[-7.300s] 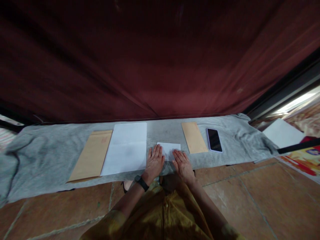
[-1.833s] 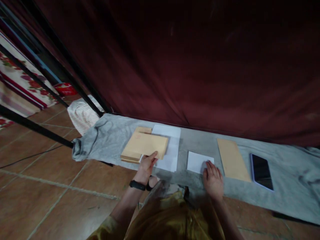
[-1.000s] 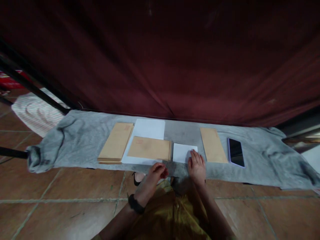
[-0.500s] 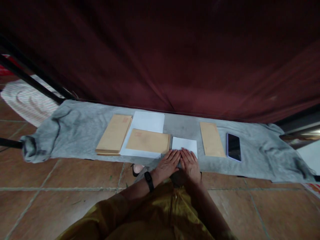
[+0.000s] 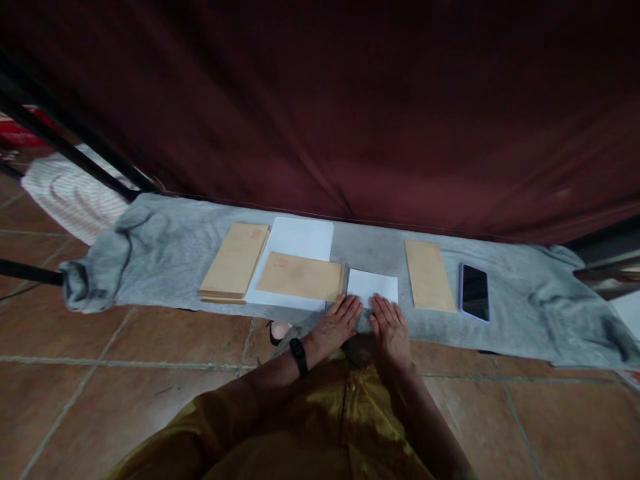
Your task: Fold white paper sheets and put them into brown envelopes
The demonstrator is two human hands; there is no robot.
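Small paper [image 5: 371, 281] sits just below frame centre, slightly right, flat on the grey cloth [image 5: 360, 248]. Both hands on it at its lower edge: left hand [image 5: 340, 321] palm down at the lower left corner, fingers straight and together; right hand [image 5: 391, 330] palm down at the lower right, fingers out flat. Neither is closed round anything — fingertips just rest on the paper.

Left of the paper, near it: an envelope [image 5: 301, 276] with red print, lying crosswise over white sheets [image 5: 306, 237], its right end past their edge. Further left, a stack of envelopes [image 5: 234, 261], slanted, against the sheets' left side. Right of centre: a lone envelope [image 5: 430, 276], then a phone [image 5: 475, 292], screen up and dark, just beside it.

Dark red curtain [image 5: 320, 113] fills the upper frame; striped cloth [image 5: 75, 190] at left; tiles [image 5: 165, 333] along the bottom. Black band [image 5: 299, 357] on left wrist.
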